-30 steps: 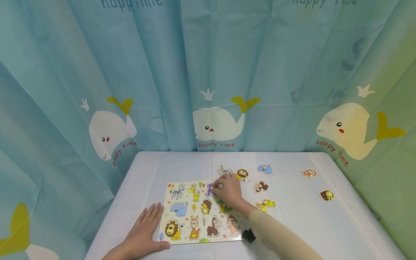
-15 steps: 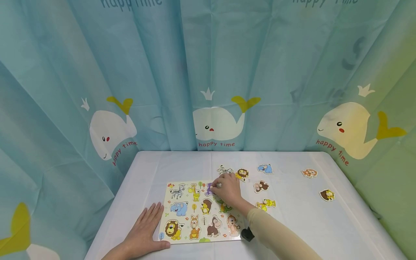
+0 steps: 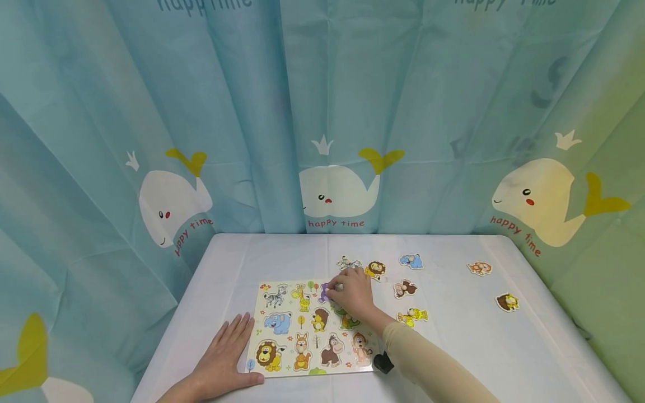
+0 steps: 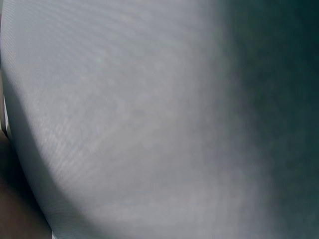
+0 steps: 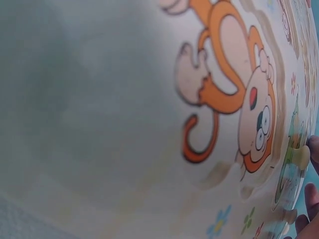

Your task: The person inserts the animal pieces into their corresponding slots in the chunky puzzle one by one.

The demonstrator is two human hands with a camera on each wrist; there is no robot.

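A pale wooden puzzle board [image 3: 279,352] with printed animals lies on the white table. Flat beside its left edge rests the left hand [image 3: 221,361], fingers straight and the thumb along the front left corner. My right hand [image 3: 356,294] reaches over the upper right part of the board, its thumb and fingers pinching at a purple animal puzzle piece [image 3: 325,294]; the hand covers much of that piece. Just below it, a green crocodile piece [image 3: 349,321] is partly hidden. The right wrist view shows a small knob [image 5: 301,157] near the fingertips and the monkey recess [image 5: 256,119].
Several loose animal pieces lie right of and behind the board, among them a zebra [image 3: 349,263], a lion [image 3: 375,269], a blue elephant [image 3: 411,261] and a giraffe [image 3: 415,317]. A monkey [image 3: 480,268] and a hedgehog [image 3: 506,303] lie farther right. A curtain hangs behind.
Both hands stay almost where they were. The right forearm has shifted very slightly left; the board and loose pieces look the same.
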